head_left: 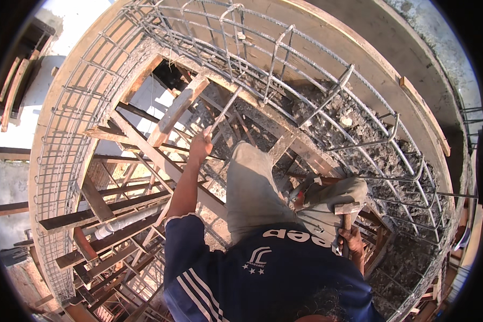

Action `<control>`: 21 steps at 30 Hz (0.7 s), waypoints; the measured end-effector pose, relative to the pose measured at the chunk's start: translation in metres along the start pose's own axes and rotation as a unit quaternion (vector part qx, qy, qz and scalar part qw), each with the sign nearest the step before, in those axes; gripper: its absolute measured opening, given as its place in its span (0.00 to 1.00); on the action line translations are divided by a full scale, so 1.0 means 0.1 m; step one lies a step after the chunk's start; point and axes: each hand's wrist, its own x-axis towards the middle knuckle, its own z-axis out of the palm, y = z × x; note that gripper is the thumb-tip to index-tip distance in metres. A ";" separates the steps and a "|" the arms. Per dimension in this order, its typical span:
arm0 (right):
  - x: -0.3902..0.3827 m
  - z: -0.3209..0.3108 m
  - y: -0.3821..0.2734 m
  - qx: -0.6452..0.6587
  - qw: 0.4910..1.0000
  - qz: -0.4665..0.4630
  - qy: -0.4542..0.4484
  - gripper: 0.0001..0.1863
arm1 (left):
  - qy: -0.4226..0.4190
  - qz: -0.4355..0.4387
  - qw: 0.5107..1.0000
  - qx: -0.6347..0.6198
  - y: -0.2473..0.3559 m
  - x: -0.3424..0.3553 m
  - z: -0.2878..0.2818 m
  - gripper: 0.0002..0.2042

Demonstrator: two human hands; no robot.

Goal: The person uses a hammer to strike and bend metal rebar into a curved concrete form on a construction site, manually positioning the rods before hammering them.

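Note:
My left hand is closed on a pale rod, which slants up toward the inner edge of the curved steel rebar cage. My right hand grips the handle of a hammer at the lower right, beside my bent leg in grey trousers. Rough, lumpy concrete lies among the bars of the cage on the right. Between my left hand and the cage are wooden beams, angled across an opening.
A curved formwork board runs outside the cage, with more rebar mesh along the left curve. Crossed timbers and a drop through gaps show below me. A pale concrete surface lies beyond the formwork at left.

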 end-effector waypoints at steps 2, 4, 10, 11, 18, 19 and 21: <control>0.01 -0.02 0.04 -0.009 1.000 0.013 0.004 0.15 | -0.012 -0.074 0.990 0.117 0.37 0.19 0.05 0.14; 0.00 -0.03 0.05 0.013 1.000 0.009 0.007 0.15 | -0.050 -0.033 0.991 0.123 0.46 0.32 0.17 0.14; -0.04 0.01 0.04 0.026 0.999 0.027 0.011 0.16 | -0.142 0.083 0.980 0.114 -0.09 -0.05 -0.24 0.19; 0.00 0.00 0.05 0.019 1.000 0.019 0.004 0.16 | -0.114 0.077 0.983 0.123 -0.27 -0.07 -0.26 0.19; -0.04 0.03 0.07 0.012 1.000 0.011 0.011 0.16 | -0.062 0.060 0.994 0.064 0.31 0.32 -0.12 0.19; -0.02 0.01 0.05 0.006 1.000 0.012 0.008 0.15 | -0.081 0.096 0.988 0.091 0.43 0.39 -0.14 0.20; 0.01 0.01 0.00 -0.008 1.000 0.012 0.025 0.15 | -0.095 0.159 0.971 0.150 0.34 0.46 -0.14 0.21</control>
